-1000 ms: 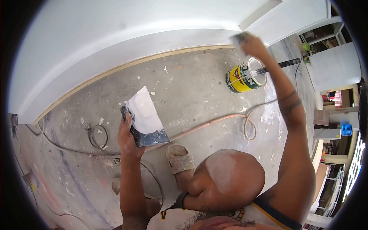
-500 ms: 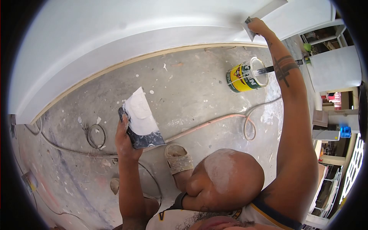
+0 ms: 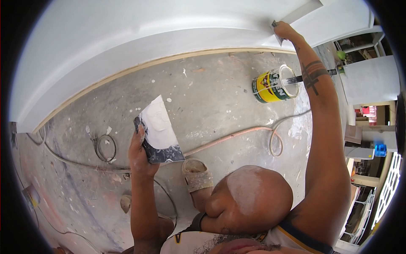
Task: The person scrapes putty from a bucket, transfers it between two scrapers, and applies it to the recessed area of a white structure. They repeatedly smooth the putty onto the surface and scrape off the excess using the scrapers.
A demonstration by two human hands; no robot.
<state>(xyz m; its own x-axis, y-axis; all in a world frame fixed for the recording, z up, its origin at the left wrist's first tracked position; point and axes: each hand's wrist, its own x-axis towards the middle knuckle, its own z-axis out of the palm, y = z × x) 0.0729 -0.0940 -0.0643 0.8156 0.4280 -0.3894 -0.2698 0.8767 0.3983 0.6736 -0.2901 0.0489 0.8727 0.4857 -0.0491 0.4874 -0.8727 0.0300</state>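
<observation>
My left hand (image 3: 141,154) grips a dark flat plate (image 3: 158,153) by its edge. A thick layer of white putty (image 3: 158,125) covers much of the plate's upper face. Far out at the upper right, my right hand (image 3: 287,31) is closed round a small putty knife (image 3: 278,34), its blade right at the surface of the white panel (image 3: 203,40). Below that arm stands a yellow and green can (image 3: 267,86) with white drips down its side and a dark stick-like handle (image 3: 296,78) poking out of its mouth.
A hose (image 3: 234,135) loops across the stained concrete floor (image 3: 203,93). A coil of cable (image 3: 105,148) lies at the left. My sandalled foot (image 3: 197,173) and bent knee (image 3: 258,190) are in the lower middle. Shelving and a blue bottle (image 3: 380,150) show at the far right.
The putty knife has turned so less of its blade face shows, while my right hand stays in nearly the same spot. The whole view has shifted slightly; my left hand keeps the plate.
</observation>
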